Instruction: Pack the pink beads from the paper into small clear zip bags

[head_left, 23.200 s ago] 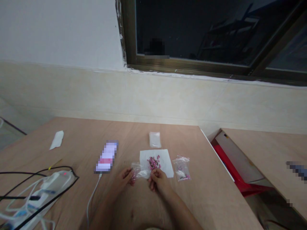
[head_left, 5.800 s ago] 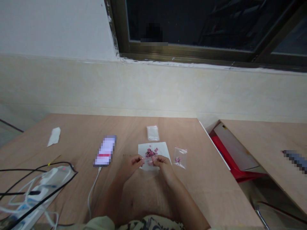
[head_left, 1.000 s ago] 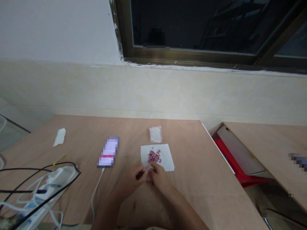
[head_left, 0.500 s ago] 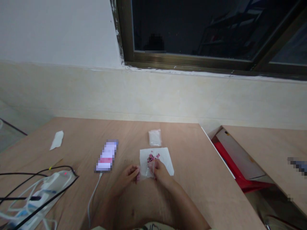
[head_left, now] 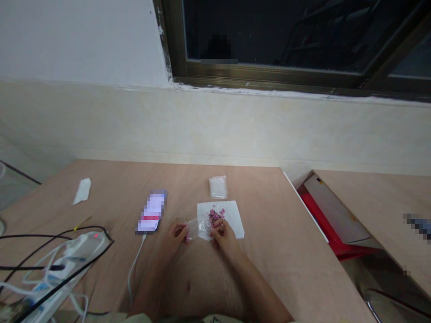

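A small clear plastic bag (head_left: 198,227) is held between my two hands just above the wooden table (head_left: 269,233). My left hand (head_left: 175,237) pinches its left end, fingers closed. My right hand (head_left: 222,236) pinches its right side, fingers closed, at the near edge of a white paper sheet (head_left: 232,217). A pile of small pink beads (head_left: 216,214) lies on that sheet, just beyond my right fingers. A stack of empty clear bags (head_left: 217,187) lies behind the sheet.
A phone (head_left: 151,217) with a white cable (head_left: 133,273) lies left of my hands. A power strip (head_left: 72,255) with black and white cords sits at the near left. A white paper scrap (head_left: 82,190) lies far left. A red object (head_left: 323,229) stands in the gap beside a second table (head_left: 377,211).
My hands have spread the clear bag wider since half a second ago, the left hand shifting left. The filled bead bag seen right of the sheet 5.8 s ago is gone from view.
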Motion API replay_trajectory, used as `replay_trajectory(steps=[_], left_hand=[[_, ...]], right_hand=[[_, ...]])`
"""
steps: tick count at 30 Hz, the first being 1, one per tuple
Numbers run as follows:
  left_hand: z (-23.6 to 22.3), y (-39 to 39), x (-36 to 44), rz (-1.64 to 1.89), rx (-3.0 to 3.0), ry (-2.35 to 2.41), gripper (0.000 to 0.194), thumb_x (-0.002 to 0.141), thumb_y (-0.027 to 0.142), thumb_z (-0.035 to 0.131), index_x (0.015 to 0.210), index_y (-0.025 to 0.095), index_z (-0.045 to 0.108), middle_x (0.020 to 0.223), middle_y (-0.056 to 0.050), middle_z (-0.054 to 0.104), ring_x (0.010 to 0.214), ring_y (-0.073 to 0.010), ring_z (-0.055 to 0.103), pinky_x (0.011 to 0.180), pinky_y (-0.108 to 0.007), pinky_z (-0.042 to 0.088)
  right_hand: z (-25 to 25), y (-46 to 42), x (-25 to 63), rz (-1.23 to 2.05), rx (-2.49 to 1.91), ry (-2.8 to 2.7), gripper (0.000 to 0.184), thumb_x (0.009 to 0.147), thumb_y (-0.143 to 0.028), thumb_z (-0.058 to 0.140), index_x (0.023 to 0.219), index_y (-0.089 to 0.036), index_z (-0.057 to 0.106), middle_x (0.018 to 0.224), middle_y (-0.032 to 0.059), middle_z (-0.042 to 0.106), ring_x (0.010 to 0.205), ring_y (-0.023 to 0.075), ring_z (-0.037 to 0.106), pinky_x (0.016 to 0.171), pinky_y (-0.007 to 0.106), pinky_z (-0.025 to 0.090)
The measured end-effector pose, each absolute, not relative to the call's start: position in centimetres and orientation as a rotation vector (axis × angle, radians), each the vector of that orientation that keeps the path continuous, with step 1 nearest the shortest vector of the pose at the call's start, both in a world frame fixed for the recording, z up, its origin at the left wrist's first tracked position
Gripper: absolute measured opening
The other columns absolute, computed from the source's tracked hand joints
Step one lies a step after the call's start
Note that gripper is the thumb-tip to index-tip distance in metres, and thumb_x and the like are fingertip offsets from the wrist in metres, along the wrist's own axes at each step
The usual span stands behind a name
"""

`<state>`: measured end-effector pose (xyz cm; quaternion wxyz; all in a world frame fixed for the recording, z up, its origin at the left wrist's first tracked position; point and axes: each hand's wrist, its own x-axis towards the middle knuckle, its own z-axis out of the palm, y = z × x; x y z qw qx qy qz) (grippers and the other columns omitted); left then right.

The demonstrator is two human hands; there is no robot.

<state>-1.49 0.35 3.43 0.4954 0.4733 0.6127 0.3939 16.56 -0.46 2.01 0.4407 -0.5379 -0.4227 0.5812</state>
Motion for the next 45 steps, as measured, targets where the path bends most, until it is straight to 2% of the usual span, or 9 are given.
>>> replay_trajectory(steps=[10, 15, 21, 27, 31, 34, 45], left_hand=[[3.3, 1.1, -1.3, 0.992, 1.042, 1.442, 0.025, 0.059, 0.036, 0.062, 0.07, 0.015, 0.053, 0.056, 0.004, 0.057, 0.051, -0.0122, 0.056, 0.049, -0.025, 0.048], [3.1, 1.1, -1.6, 0.963, 1.019, 1.416, 0.026, 0.058, 0.036, 0.064, 0.072, 0.016, 0.055, 0.062, 0.002, 0.06, 0.058, -0.0134, 0.058, 0.053, -0.025, 0.049], [3.9, 1.2, -1.5, 0.934, 1.009, 1.415, 0.024, 0.054, 0.036, 0.065, 0.064, 0.017, 0.055, 0.056, 0.004, 0.058, 0.053, -0.0123, 0.056, 0.053, -0.025, 0.047], [5.4, 1.0, -1.0, 0.924, 1.102, 1.393, 0.024, 0.057, 0.04, 0.06, 0.059, 0.017, 0.053, 0.052, 0.004, 0.055, 0.051, -0.0114, 0.053, 0.052, -0.024, 0.045], [5.6, 0.6, -0.7, 0.801, 1.106, 1.427, 0.03, 0.064, 0.045, 0.051, 0.052, 0.017, 0.047, 0.04, 0.006, 0.046, 0.037, -0.0086, 0.043, 0.038, -0.02, 0.036], [5.6, 0.5, -0.5, 0.798, 1.117, 1.47, 0.033, 0.066, 0.046, 0.047, 0.05, 0.018, 0.044, 0.039, 0.007, 0.042, 0.033, -0.0073, 0.039, 0.035, -0.019, 0.031], [5.4, 2.2, 0.6, 0.901, 1.279, 1.301, 0.03, 0.071, 0.042, 0.046, 0.053, 0.017, 0.044, 0.042, 0.007, 0.042, 0.036, -0.0067, 0.04, 0.036, -0.018, 0.033]], right_hand=[[0.9, 0.3, 16.6, 1.561, -1.324, -0.927, 0.043, 0.054, -0.054, 0.061, 0.068, -0.018, 0.043, 0.049, -0.0051, 0.055, 0.03, 0.0066, 0.043, 0.029, 0.019, 0.031], [1.2, 0.5, 17.1, 1.617, -1.254, -0.894, 0.042, 0.053, -0.053, 0.062, 0.067, -0.017, 0.045, 0.049, -0.0043, 0.056, 0.032, 0.007, 0.045, 0.03, 0.019, 0.034], [1.1, 0.5, 17.3, 1.655, -1.196, -0.851, 0.038, 0.054, -0.049, 0.064, 0.065, -0.017, 0.047, 0.049, -0.0034, 0.057, 0.031, 0.0071, 0.045, 0.031, 0.019, 0.034], [1.1, 0.6, 17.5, 1.665, -1.173, -0.842, 0.038, 0.051, -0.048, 0.066, 0.065, -0.017, 0.048, 0.049, -0.0022, 0.059, 0.032, 0.0083, 0.047, 0.033, 0.021, 0.037], [1.1, 0.7, 17.5, 1.66, -1.204, -0.827, 0.04, 0.05, -0.049, 0.066, 0.064, -0.017, 0.047, 0.05, -0.0021, 0.059, 0.033, 0.0084, 0.048, 0.035, 0.021, 0.037], [1.3, 0.6, 17.5, 1.672, -1.208, -0.815, 0.039, 0.05, -0.048, 0.066, 0.064, -0.016, 0.047, 0.05, -0.0023, 0.059, 0.034, 0.0082, 0.048, 0.036, 0.021, 0.038], [1.5, 0.9, 18.1, 1.752, -1.169, -0.736, 0.036, 0.049, -0.043, 0.068, 0.063, -0.015, 0.049, 0.05, -0.0011, 0.06, 0.036, 0.0102, 0.051, 0.036, 0.022, 0.04]])
